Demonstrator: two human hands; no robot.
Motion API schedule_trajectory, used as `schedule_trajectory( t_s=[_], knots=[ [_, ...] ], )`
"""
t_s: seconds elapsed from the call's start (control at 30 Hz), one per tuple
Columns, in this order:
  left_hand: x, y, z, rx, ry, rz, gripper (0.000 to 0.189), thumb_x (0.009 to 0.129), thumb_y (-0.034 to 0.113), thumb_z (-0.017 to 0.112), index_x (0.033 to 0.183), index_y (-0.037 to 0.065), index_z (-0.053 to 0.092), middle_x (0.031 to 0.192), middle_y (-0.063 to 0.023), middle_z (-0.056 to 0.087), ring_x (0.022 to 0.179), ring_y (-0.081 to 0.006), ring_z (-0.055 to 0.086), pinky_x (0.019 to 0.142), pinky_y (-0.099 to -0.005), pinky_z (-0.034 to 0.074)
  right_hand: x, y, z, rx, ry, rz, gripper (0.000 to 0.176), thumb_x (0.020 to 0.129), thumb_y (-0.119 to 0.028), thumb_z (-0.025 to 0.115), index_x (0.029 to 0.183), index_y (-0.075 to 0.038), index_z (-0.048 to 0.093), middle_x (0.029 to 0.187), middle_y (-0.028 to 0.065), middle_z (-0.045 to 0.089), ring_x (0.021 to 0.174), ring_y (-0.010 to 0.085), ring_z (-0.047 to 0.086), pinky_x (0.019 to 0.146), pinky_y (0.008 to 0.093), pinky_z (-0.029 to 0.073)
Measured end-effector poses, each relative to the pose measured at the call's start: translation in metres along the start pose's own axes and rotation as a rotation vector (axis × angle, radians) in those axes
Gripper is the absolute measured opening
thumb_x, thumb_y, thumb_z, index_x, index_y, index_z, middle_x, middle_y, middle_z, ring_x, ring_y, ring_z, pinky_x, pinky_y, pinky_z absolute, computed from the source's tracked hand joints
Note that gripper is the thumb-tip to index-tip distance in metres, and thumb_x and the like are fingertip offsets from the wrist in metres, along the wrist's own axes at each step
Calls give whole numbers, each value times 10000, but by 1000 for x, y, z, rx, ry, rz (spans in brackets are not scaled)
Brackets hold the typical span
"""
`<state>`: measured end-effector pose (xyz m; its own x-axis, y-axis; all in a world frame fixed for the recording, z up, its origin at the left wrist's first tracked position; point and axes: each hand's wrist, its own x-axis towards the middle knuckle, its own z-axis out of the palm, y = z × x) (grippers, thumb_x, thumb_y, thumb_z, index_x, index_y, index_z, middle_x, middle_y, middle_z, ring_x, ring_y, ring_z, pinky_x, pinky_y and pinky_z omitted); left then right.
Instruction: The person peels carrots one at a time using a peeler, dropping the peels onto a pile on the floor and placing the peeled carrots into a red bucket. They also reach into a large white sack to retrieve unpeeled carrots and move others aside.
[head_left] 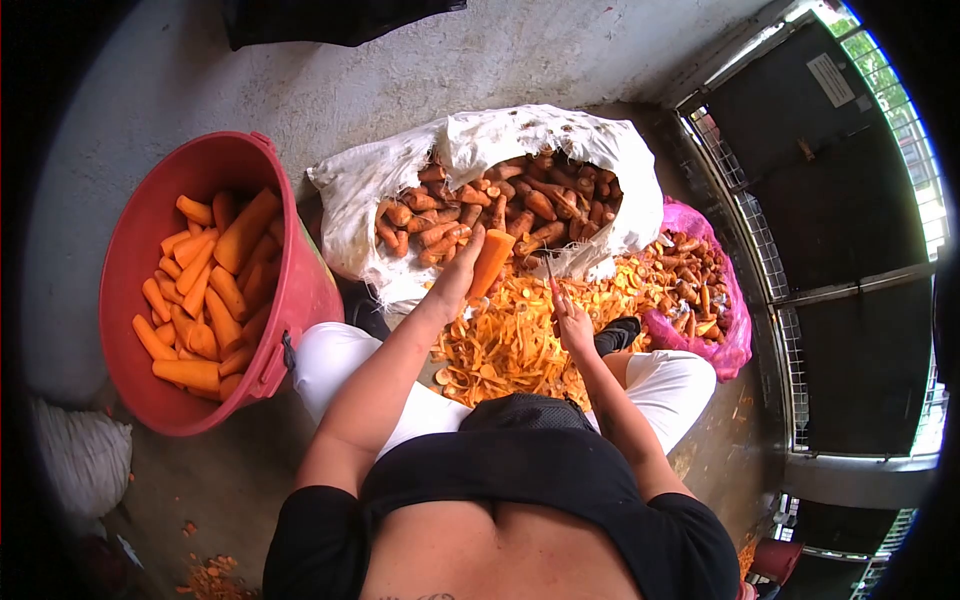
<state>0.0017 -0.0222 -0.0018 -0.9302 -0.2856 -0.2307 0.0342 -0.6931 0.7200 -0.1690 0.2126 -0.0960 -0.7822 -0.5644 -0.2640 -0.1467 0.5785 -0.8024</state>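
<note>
My left hand (460, 268) is closed around a thick peeled carrot (491, 262), held upright with its cut end uppermost. In my right hand (572, 326) is a thin knife (549, 270), its narrow blade pointing away from me and apart from the carrot. Below both hands spreads a heap of orange carrot peelings (510, 345) with some round cut ends among them. Just beyond, unpeeled carrots (540, 205) fill a torn white sack (345, 225) lying on its side.
To the left stands a red tub (125, 330) holding many peeled carrots (200, 300). A pink bag (735, 330) with carrot scraps lies at the right. Dark metal gates (800, 150) line the right side, and a pale wall (400, 80) rises behind the sack.
</note>
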Motion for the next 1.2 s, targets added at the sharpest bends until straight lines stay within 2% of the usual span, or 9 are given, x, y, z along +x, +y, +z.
schedule_trajectory(
  t_s=[0.1, 0.33, 0.47, 0.57, 0.7, 0.8, 0.9, 0.97, 1.2],
  knots=[
    [-8, 6, 13, -2, 49, -21, 523, 927, 538, 447, 1091, 56, 565, 818, -20, 587, 701, -104, 579, 618, -245, 494, -7, -36, -1, -90, 47, 62, 495, 927, -458, 516, 740, -9, 609, 525, 61, 528, 435, 135, 498, 430, 297, 385],
    [-11, 7, 21, 296, 125, 170, 388, 899, 420, 587, 1109, 104, 508, 997, -38, 550, 910, -105, 540, 798, -258, 437, 5, -5, -5, -480, 239, -93, 573, 864, -537, 516, 830, 21, 643, 741, 220, 626, 701, 426, 599, 629, 462, 458],
    [-5, -5, 21, 691, 72, 495, 361, 847, 222, 690, 1104, 99, 468, 1039, -46, 529, 965, -168, 526, 847, -319, 426, -14, -87, -3, 384, -242, 255, 593, 894, -603, 431, 1142, -83, 568, 788, 155, 674, 396, 152, 468, 371, 279, 347],
    [-8, 1, 27, 1029, 122, 671, 403, 794, 166, 720, 1109, 100, 477, 1049, -88, 540, 1017, -260, 539, 879, -372, 427, -35, -147, 0, 865, -555, 306, 584, 927, -542, 450, 1295, -89, 427, 847, 69, 639, 397, 47, 351, 371, 202, 268],
    [-14, 4, 31, 1207, 100, 785, 410, 749, -36, 641, 1099, 115, 492, 1085, -94, 548, 1066, -286, 536, 914, -403, 426, -41, -163, 15, 731, -303, 12, 497, 872, -294, 659, 1265, -67, 458, 765, 7, 579, 398, 31, 327, 368, 183, 265],
    [-16, 7, 38, 1170, 281, 939, 377, 800, 124, 671, 1130, 97, 491, 1098, -81, 545, 1137, -261, 487, 923, -401, 426, -50, -188, 12, 588, -219, -203, 447, 878, -259, 651, 1241, -57, 487, 732, -15, 548, 393, 23, 313, 359, 186, 258],
    [-18, 7, 41, -81, 139, 360, 361, 887, 289, 593, 1157, 73, 489, 1093, -64, 557, 1121, -215, 514, 930, -408, 430, -50, -192, 18, 540, -83, -349, 417, 869, -186, 665, 1221, -20, 516, 905, 46, 615, 698, 68, 543, 619, 207, 440],
    [-16, 9, 30, -241, 129, 152, 365, 932, 366, 498, 1161, 82, 510, 1053, -59, 582, 1038, -195, 564, 863, -371, 474, -45, -182, 25, 368, -67, -466, 466, 847, -172, 691, 1244, -9, 509, 1094, 73, 604, 1009, 120, 556, 896, 263, 437],
    [8, -21, -9, -257, 367, -51, 343, 959, 395, 434, 970, 72, 550, 818, -46, 594, 699, -156, 596, 629, -327, 523, -45, -185, 8, 370, -409, -208, 739, 740, -202, 791, 1328, 9, 395, 1180, 151, 556, 1069, 198, 570, 929, 316, 470]
  ],
)
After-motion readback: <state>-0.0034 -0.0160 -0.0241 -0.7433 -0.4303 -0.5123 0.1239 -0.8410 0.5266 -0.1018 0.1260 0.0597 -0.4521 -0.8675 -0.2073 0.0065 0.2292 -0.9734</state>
